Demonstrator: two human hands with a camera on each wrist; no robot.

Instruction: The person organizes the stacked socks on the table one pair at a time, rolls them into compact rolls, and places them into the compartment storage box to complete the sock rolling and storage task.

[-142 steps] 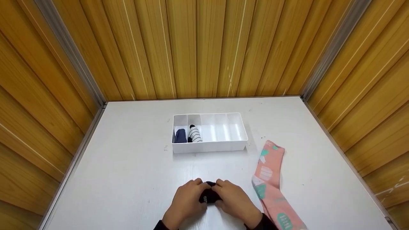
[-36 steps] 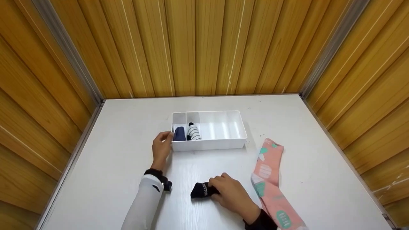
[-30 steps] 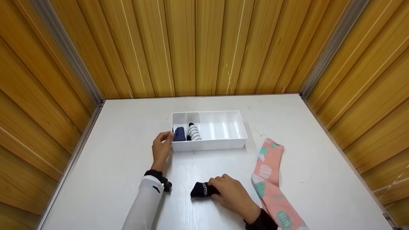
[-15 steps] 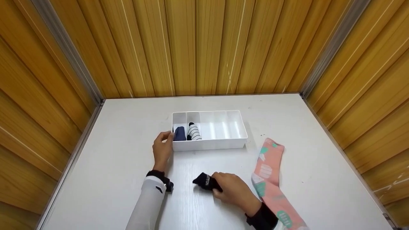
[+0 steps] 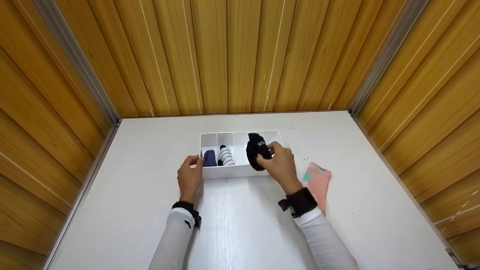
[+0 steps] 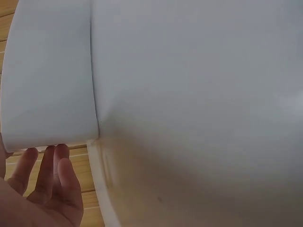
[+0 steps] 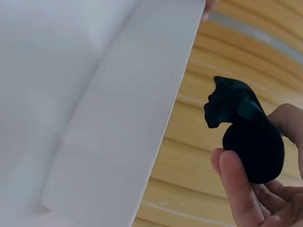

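My right hand (image 5: 281, 163) pinches a folded black sock (image 5: 256, 150) with white lettering, holding it over the right half of the white divided box (image 5: 228, 172). In the right wrist view, thumb and fingers grip the rolled part of the sock (image 7: 255, 151), and its loose end sticks out beyond the box's long side wall (image 7: 118, 123). My left hand (image 5: 190, 176) holds the box's left end at the rim; the left wrist view has its fingertips (image 6: 31, 152) against the end wall. Inside, a navy rolled sock (image 5: 210, 158) and a striped white one (image 5: 226, 155) fill the two leftmost compartments.
A pink sock (image 5: 318, 182) with green patches lies flat to the right of the box, partly hidden by my right forearm. Wood-patterned panels (image 5: 240, 56) enclose the white tabletop (image 5: 232, 225) at the back and both sides.
Both hands first worked on the black sock; the left then went to the box's left end and stayed there. My right hand has lifted the sock off the table and carried it forward over the box.
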